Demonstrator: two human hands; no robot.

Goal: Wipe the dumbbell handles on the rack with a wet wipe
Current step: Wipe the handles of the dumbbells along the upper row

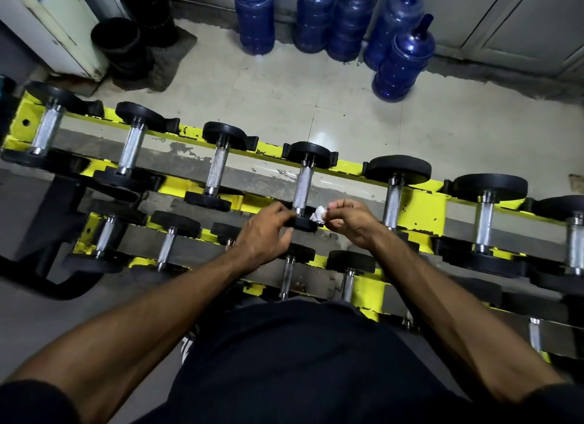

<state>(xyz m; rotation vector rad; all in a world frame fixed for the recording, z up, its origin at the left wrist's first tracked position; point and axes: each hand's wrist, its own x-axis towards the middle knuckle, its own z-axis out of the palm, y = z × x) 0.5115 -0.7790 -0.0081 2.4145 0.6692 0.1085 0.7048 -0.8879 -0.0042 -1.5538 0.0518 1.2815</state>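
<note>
Seemingly mid-task, the right hand (350, 223) pinches the crumpled wet wipe (317, 215) beside the near head of a dumbbell (301, 191) on the yellow rack (422, 207), the left hand (262, 232) grips that head, and next the wipe should wrap its handle (304, 174).

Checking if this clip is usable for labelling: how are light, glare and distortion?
Head view: dim light, darkest on the shirt; glare patch on the floor tile beyond the rack; wide-angle bend slightly bows the rack; wet wipe in the right hand looks blown out; dumbbell beside it is sharp.
</note>
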